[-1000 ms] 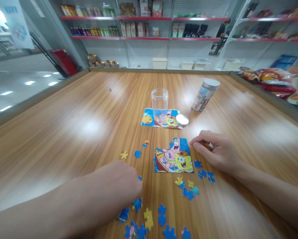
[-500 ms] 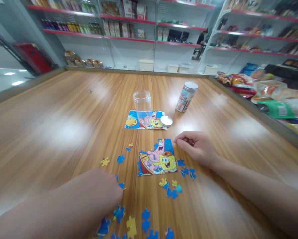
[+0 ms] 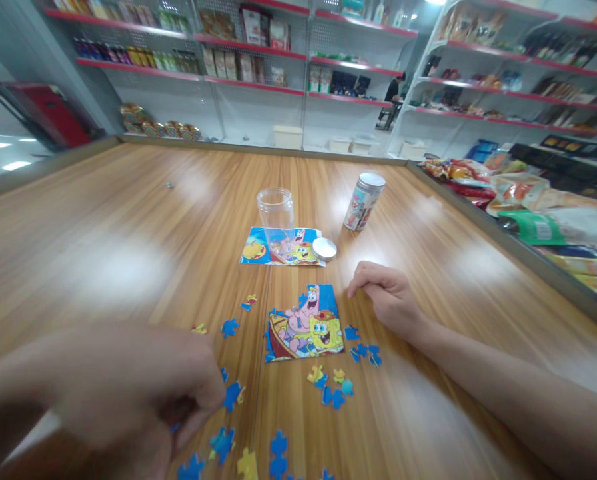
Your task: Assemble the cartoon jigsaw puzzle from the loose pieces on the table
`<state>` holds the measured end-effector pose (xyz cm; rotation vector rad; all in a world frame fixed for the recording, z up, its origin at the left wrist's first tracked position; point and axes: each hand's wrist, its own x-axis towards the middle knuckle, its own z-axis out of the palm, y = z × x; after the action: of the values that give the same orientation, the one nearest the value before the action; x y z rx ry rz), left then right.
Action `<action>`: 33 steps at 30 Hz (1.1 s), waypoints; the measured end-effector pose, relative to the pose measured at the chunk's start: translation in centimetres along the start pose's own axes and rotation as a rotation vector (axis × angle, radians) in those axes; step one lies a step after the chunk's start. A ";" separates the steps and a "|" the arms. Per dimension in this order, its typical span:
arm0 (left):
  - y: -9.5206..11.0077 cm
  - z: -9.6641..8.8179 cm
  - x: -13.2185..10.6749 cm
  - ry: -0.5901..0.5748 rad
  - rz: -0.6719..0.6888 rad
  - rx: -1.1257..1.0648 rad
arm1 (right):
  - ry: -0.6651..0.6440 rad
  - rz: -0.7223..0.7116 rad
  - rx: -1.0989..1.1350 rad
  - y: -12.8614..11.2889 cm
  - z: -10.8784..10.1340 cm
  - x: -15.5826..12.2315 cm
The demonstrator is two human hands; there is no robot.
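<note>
My left hand (image 3: 158, 380), blurred, reaches in low at the left with its fingers closed and pointing down. A sliver of blue puzzle piece (image 3: 174, 427) shows at its fingertips; most of it is hidden. Beside that hand lie loose blue pieces (image 3: 232, 396). My right hand (image 3: 386, 293) rests on the table, fingers curled in, with nothing visible in them. Between the hands sits a partly joined cartoon puzzle (image 3: 306, 327), its left edge uneven. Below it and to its right are several loose pieces (image 3: 333, 398).
Behind the puzzle lies a picture sheet (image 3: 253, 250) bearing a clear jar (image 3: 276, 217) and a silver lid (image 3: 324, 249). A printed canister (image 3: 364, 202) stands to their right. Bagged goods (image 3: 533, 227) line the right edge; stocked shelves (image 3: 258, 83) stand behind.
My left hand has turned and drawn back a little, so its curled fingers now show. The right hand stays in place beside the puzzle. The whole view has shifted slightly.
</note>
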<state>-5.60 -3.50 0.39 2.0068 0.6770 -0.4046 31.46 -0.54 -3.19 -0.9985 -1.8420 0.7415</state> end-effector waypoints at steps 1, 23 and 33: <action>-0.3 -1.3 0.0 -0.009 -0.019 -0.209 | 0.005 -0.051 0.020 0.1 0.0 0.1; -5.6 -4.3 3.8 0.845 0.130 -0.305 | -0.176 -0.154 -0.254 0.5 0.2 -0.7; -4.7 -4.1 3.8 0.744 0.278 -0.221 | -0.046 -0.020 -0.224 1.1 -0.3 -1.0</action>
<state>-5.40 3.06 -2.78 1.9783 0.8218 0.5919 32.33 -0.89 -4.36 -1.1107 -2.0039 0.5588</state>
